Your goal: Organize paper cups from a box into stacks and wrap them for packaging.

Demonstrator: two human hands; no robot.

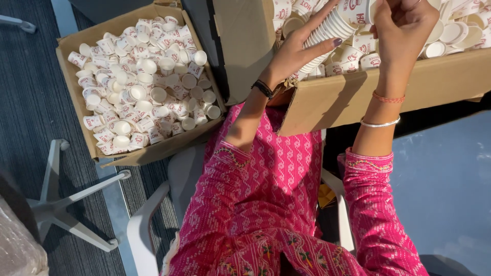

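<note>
My left hand (302, 48) grips a long stack of nested small white paper cups (327, 33), tilted up to the right. My right hand (404, 25) is closed on the upper end of the same stack, near a cup with red print (358, 10). Both hands work over a cardboard box (358, 94) that rests on my lap and holds several loose white cups. A black band sits on my left wrist, a red thread and a silver bangle on my right.
A second open cardboard box (76, 107) full of loose white cups with red print stands on the dark carpet at the left. I sit on a white chair (146, 225). Another white chair base (61, 204) is at the lower left.
</note>
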